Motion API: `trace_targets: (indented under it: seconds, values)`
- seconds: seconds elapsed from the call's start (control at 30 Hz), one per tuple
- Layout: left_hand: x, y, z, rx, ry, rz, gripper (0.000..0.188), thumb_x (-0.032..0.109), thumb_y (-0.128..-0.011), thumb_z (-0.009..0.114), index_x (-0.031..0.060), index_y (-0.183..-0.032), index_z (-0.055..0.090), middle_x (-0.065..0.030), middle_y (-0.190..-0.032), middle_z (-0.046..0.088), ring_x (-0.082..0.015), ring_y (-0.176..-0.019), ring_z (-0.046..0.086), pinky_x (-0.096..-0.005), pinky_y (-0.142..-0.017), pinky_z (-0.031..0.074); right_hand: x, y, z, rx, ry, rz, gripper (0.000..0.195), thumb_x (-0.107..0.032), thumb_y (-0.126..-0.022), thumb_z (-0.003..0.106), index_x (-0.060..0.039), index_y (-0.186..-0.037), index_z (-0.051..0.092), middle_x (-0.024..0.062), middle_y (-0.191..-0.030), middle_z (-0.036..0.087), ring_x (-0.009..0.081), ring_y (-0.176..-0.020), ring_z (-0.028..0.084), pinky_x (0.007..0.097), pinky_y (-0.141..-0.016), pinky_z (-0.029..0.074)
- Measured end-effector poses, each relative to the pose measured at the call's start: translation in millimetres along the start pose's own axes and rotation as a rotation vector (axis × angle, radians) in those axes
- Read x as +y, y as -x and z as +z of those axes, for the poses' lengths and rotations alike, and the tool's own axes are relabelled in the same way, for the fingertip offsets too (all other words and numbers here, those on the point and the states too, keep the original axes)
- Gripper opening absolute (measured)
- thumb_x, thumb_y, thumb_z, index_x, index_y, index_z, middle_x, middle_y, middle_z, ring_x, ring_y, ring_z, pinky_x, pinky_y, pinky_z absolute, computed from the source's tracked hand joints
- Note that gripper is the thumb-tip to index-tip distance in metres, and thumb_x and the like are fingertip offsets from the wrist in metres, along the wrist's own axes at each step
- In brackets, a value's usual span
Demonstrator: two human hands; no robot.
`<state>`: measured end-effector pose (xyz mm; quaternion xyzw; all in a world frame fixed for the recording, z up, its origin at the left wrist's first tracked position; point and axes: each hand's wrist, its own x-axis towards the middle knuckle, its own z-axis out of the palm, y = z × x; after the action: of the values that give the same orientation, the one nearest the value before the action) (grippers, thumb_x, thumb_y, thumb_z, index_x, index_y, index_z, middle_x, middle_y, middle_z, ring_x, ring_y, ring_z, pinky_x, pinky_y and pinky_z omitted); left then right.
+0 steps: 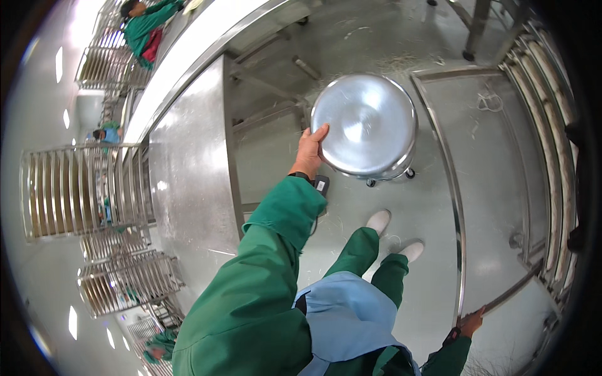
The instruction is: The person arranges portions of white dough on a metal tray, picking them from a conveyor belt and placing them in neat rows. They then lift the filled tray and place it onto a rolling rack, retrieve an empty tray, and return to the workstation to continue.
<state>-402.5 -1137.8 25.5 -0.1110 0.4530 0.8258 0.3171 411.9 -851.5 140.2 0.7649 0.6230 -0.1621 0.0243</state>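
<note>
My left hand (311, 149) grips the near left rim of a round stainless steel stool (364, 123), with the thumb over its shiny top and the fingers out of sight below the edge. Small black casters show under the stool. Down at the lower right, my right hand (471, 322) is closed around the corner of a metal rack frame (458, 263). A dark band is on each wrist. A small dark box (321, 184) with a pale label appears just below my left wrist.
A steel worktable (193, 155) stands to the left, racks of trays (80, 192) beyond it. Loaded rack shelves (550, 141) are at the right. A person in green (146, 35) works at the far upper left. Strands of debris (397, 62) lie on the floor.
</note>
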Motion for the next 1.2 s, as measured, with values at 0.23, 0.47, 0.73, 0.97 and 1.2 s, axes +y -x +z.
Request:
trace_targets:
  seconds: [0.23,0.47,0.73,0.97,1.2]
  values:
    - [-83.9,159.8,-72.0,-0.379,0.111,-0.204,0.022,0.032,-0.103,0.053,0.0113,-0.106,0.058,-0.0022,-0.093,0.058,-0.016,-0.1,0.058,-0.0367,-0.1,0.044,-27.2,9.2,31.3,0.068,-0.54,0.257,0.061,-0.059,-0.091,0.06,0.0017,-0.095,0.063,0.0139,-0.073,0.06,0.0296,-0.065,0.06,0.0469,-0.058,0.051]
    - [-181.6,122.4,173.7,-0.667,0.167,-0.526,0.084,0.024,-0.096,0.067,0.0168,-0.159,0.012,-0.0162,-0.156,0.034,-0.028,-0.144,0.033,-0.0448,-0.119,0.027,-98.4,41.1,52.8,0.167,-0.615,0.381,0.054,-0.054,-0.093,0.063,-0.0005,-0.094,0.058,0.0072,-0.073,0.056,0.0207,-0.057,0.058,0.0359,-0.052,0.049]
    - [-125.6,102.1,219.7,-0.438,0.059,-0.53,0.072,0.003,-0.091,0.066,0.0089,-0.152,0.028,-0.0136,-0.143,0.05,-0.033,-0.126,0.053,-0.043,-0.104,0.048,-128.2,98.8,41.9,0.122,-0.661,0.396,0.049,-0.047,-0.094,0.065,0.0016,-0.097,0.059,0.0058,-0.073,0.054,0.0187,-0.057,0.057,0.0328,-0.05,0.05]
    - [-29.9,159.0,204.4,-0.397,-0.184,-0.457,0.08,0.008,-0.088,0.068,0.0003,-0.152,0.022,-0.017,-0.143,0.048,-0.0326,-0.122,0.056,-0.0404,-0.101,0.05,-104.0,217.1,35.8,-0.083,-0.719,0.394,0.048,-0.048,-0.095,0.063,-0.0017,-0.086,0.058,0.0063,-0.069,0.056,0.0184,-0.056,0.057,0.0359,-0.049,0.048]
    - [-2.2,164.1,250.5,-0.59,-0.622,-0.218,0.016,0.009,-0.076,0.072,-0.003,-0.069,0.064,-0.008,-0.061,0.06,-0.0198,-0.05,0.052,-0.033,-0.048,0.039,-97.6,312.1,53.2,-0.558,-0.792,0.618,0.042,-0.045,-0.099,0.058,-0.0041,-0.097,0.068,0.0017,-0.069,0.061,0.0128,-0.055,0.054,0.0314,-0.049,0.045]
